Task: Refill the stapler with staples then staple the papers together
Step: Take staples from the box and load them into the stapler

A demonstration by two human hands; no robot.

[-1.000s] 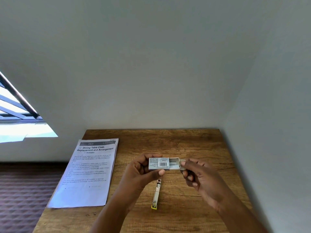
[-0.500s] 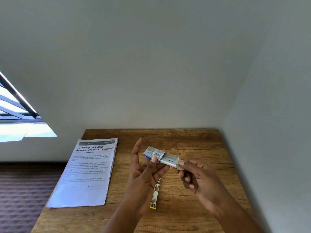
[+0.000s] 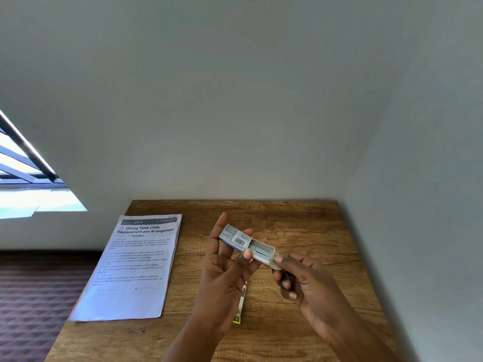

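Staple box (image 3: 236, 239) held up over wooden worktop (image 3: 300, 226), tilted, inner tray (image 3: 262, 253) slid out toward 4 o'clock. Left hand (image 3: 224, 270) grip clamped on box sleeve. Right hand (image 3: 305, 279) grip pinched on tray end. Stapler (image 3: 241, 303) flat on worktop below hands. Papers (image 3: 136, 265) at 9 o'clock.

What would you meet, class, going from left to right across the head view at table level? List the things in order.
Window → printed papers → left hand → staple box → right hand → bare right part of the wooden table. The stapler is left out, as it overlaps the left hand.
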